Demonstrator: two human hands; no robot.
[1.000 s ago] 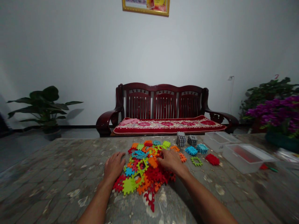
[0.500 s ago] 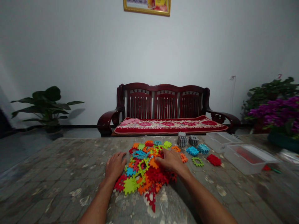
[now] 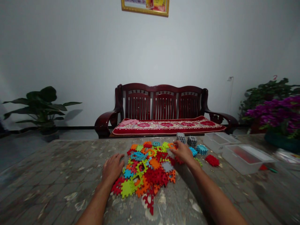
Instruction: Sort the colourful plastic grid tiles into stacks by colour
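There is 1 view, from the person's head. It faces forward, over the near table (image 3: pixel 58 170), toward the farther bench (image 3: pixel 165 104).

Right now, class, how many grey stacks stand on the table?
2: the left stack just beyond the right hand, the right stack beside it, toward the clear boxes. The hand may hide others.

The left hand (image 3: pixel 112 167) is palm down, its fingers (image 3: pixel 120 156) loosely curved and pointing forward, the wrist behind them. The left forearm (image 3: pixel 97 200) slants back from these fingers. The right hand (image 3: pixel 184 153) is farther forward, well apart from the left fingers, with its fingers bent and thumb (image 3: pixel 172 150) just beside the fingertips. The bare right forearm (image 3: pixel 211 190) runs back and outward from them.
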